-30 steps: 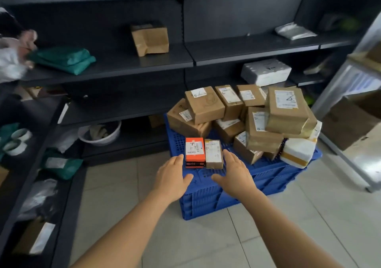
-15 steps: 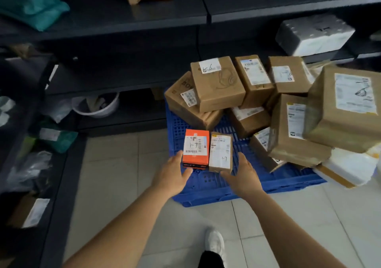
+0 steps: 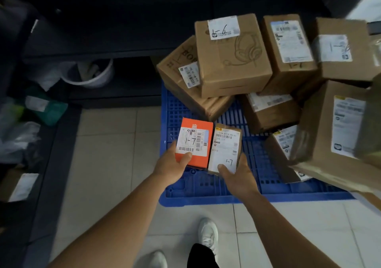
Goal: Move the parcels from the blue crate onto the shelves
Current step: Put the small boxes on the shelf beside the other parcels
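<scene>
The blue crate (image 3: pixel 208 191) sits on the tiled floor, piled with several brown cardboard parcels (image 3: pixel 231 55). At its near left corner, my left hand (image 3: pixel 171 169) grips a small orange box (image 3: pixel 201 158) with a white label marked 1-7, thumb on its top face. Beside it, my right hand (image 3: pixel 239 175) grips a small brown parcel (image 3: pixel 225 146), also labelled 1-7, thumb on the label. The two small boxes touch side by side over the crate's edge. Dark shelves (image 3: pixel 92 47) run behind and to the left.
A white bowl (image 3: pixel 90 76) with scraps sits on the lowest shelf. Green and clear plastic bags (image 3: pixel 47 109) lie on the left shelving. My white shoes (image 3: pixel 208 232) stand on the tiles just before the crate. A large brown parcel (image 3: pixel 334 123) looms at the right.
My hands went from hovering beside the two small boxes to closing on them. The camera has moved closer and tilted down over the crate.
</scene>
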### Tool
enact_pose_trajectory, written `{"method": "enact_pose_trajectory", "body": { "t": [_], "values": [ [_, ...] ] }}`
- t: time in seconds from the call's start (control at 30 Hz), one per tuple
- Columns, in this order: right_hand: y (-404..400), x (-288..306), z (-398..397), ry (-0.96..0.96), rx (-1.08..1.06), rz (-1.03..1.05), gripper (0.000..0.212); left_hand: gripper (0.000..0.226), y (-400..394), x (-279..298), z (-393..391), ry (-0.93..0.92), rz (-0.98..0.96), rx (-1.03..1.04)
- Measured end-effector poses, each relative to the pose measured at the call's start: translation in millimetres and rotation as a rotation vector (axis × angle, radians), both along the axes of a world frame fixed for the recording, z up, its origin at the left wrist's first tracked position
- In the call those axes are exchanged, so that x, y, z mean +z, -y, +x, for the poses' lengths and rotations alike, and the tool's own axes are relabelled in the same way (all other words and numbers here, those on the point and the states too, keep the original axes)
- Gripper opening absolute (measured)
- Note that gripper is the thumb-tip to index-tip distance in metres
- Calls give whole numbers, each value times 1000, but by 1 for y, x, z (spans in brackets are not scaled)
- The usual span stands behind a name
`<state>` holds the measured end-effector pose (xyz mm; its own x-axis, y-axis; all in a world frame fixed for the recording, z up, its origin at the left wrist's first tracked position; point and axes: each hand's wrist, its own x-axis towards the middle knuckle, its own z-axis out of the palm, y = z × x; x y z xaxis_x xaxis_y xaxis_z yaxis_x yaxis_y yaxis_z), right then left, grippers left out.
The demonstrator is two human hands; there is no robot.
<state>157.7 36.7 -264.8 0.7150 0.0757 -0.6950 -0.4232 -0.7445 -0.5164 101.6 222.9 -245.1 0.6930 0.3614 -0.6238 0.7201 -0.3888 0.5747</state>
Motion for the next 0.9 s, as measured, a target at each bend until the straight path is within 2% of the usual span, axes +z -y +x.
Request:
{"method": "enact_pose_trajectory", "body": {
  "t": [0.2,0.37,0.5,0.67,0.9],
  "values": [
    [0,1,-5,11,-24,55,68,51,5,-5,-10,33,-99,86],
    [8,19,-11,36,-48,241,47,49,8,2,-29,115,-183,219],
    [11,43,-22,40,-39,383,47,65,8,26,-51,191,-214,338],
    [9,76,-47,66,17,484,60,45,7,78,-91,363,-245,418],
    [-10,134,-107,142,131,614,60,49,3,146,-180,579,-139,549]
  ]
}}
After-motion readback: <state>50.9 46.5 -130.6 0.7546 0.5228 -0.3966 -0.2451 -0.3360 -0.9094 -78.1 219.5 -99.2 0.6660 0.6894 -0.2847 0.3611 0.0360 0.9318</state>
